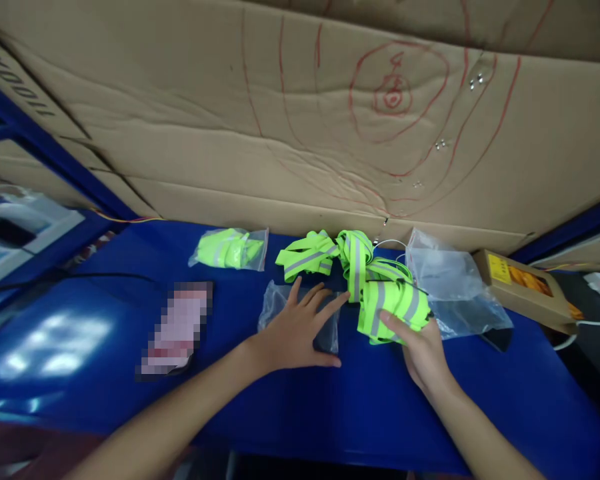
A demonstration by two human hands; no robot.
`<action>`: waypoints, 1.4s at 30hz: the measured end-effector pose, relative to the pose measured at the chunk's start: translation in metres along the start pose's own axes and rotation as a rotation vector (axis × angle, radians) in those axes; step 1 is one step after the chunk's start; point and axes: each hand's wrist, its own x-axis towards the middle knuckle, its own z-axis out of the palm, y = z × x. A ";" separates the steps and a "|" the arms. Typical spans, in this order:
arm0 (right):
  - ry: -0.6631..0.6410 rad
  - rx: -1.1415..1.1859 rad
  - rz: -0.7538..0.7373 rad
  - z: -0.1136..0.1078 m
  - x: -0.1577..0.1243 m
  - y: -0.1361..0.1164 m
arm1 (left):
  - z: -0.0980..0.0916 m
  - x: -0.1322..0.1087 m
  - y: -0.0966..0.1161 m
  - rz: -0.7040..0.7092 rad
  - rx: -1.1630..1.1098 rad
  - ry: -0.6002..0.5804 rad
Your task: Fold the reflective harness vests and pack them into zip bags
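Note:
My left hand lies with fingers spread over a clear plastic bag on the blue tabletop. Between the thumb and fingers of my right hand is a folded bundle of neon-yellow reflective strap with grey stripes. Behind it, loose reflective straps lie in a heap, touching or close to the held bundle. Part of the bag is hidden under my left hand.
A bagged reflective strap lies at the back left. More clear bags and a cardboard box are at the right. A blurred-out phone-shaped object lies left. A cardboard panel with red rings stands behind the blue table.

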 end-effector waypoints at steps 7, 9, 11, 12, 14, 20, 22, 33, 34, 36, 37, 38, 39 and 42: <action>-0.059 -0.075 0.034 -0.002 -0.005 0.012 | 0.000 -0.010 -0.009 0.061 0.006 -0.026; -0.069 -0.088 0.050 -0.002 -0.006 0.012 | 0.001 -0.009 -0.009 0.064 0.027 0.016; -0.070 -0.081 0.061 0.000 -0.007 0.010 | 0.002 -0.007 -0.006 0.075 0.046 0.099; -0.065 -0.068 0.067 0.002 -0.008 0.008 | 0.003 -0.005 -0.005 0.080 0.052 0.149; -0.047 -0.033 0.083 0.006 -0.010 0.005 | 0.004 -0.003 0.000 0.077 0.060 0.251; -0.129 -0.110 0.098 0.011 -0.013 0.006 | 0.008 -0.002 0.012 0.038 0.102 0.479; -0.157 -0.183 0.072 0.012 -0.014 0.004 | 0.010 -0.002 0.014 0.037 0.129 0.503; -0.227 -0.637 -0.082 0.009 -0.015 -0.003 | 0.015 -0.004 0.013 0.114 0.185 0.451; -0.217 -0.684 -0.095 0.007 -0.014 -0.003 | 0.014 -0.004 0.011 0.151 0.187 0.408; -0.198 -0.755 -0.144 0.005 -0.011 -0.004 | 0.010 -0.005 0.008 0.215 0.202 0.310; -0.197 -0.772 -0.172 0.004 -0.010 -0.004 | 0.008 -0.006 0.007 0.229 0.212 0.270; -0.206 -0.778 -0.200 0.004 -0.010 -0.004 | 0.006 -0.006 0.006 0.230 0.223 0.244; -0.224 -0.776 -0.226 0.004 -0.010 -0.003 | 0.005 -0.006 0.005 0.225 0.232 0.235; -0.291 -0.774 -0.286 0.004 -0.010 0.000 | 0.004 -0.006 0.004 0.224 0.239 0.273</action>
